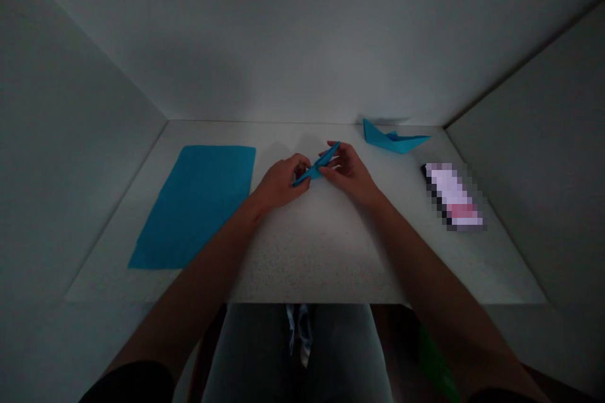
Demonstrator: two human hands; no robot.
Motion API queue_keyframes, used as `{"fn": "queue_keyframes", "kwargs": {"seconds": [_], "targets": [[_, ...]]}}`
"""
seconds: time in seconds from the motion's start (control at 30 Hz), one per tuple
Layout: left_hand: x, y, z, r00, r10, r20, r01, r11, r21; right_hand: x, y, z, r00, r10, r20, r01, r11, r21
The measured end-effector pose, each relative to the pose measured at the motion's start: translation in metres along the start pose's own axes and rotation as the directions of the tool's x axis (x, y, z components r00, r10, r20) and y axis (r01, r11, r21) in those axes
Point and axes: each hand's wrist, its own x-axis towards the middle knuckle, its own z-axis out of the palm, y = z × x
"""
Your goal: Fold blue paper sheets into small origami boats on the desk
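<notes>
Between my two hands, a little above the white tabletop, is a small folded blue paper boat, tilted with its right end higher. My left hand pinches its lower left end between thumb and fingers. The thumb of my right hand presses on the near side, with the fingers behind the raised right end. Parts of the fingers on both hands are hidden by the folded paper.
A flat blue paper sheet lies at the left, partly under my left forearm. A finished-looking blue paper boat stands at the back right near the wall. A phone with a blurred screen lies at the right. Walls enclose the white table.
</notes>
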Motion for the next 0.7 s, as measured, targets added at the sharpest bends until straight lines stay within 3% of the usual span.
{"fn": "queue_keyframes", "kwargs": {"seconds": [0.1,0.23,0.47,0.6,0.7], "targets": [[-0.002,0.005,0.001,0.995,0.054,0.078,-0.052,0.998,-0.030,-0.004,-0.003,0.007,0.997,0.010,0.075,-0.008,0.999,-0.034],[-0.003,0.005,0.001,0.992,0.028,0.122,-0.022,0.998,-0.055,-0.006,-0.005,0.008,0.988,0.007,0.151,-0.001,0.999,-0.042],[-0.002,0.001,-0.001,0.989,-0.020,0.145,0.036,0.993,-0.108,-0.006,-0.004,0.003,0.981,-0.085,0.172,0.108,0.986,-0.126],[-0.001,-0.001,-0.003,0.991,-0.040,0.128,0.054,0.993,-0.107,-0.007,-0.003,-0.001,0.981,-0.104,0.163,0.136,0.971,-0.198],[0.000,-0.004,-0.003,0.996,-0.068,0.057,0.075,0.989,-0.124,-0.006,0.001,-0.003,0.980,-0.131,0.147,0.162,0.961,-0.223]]}}
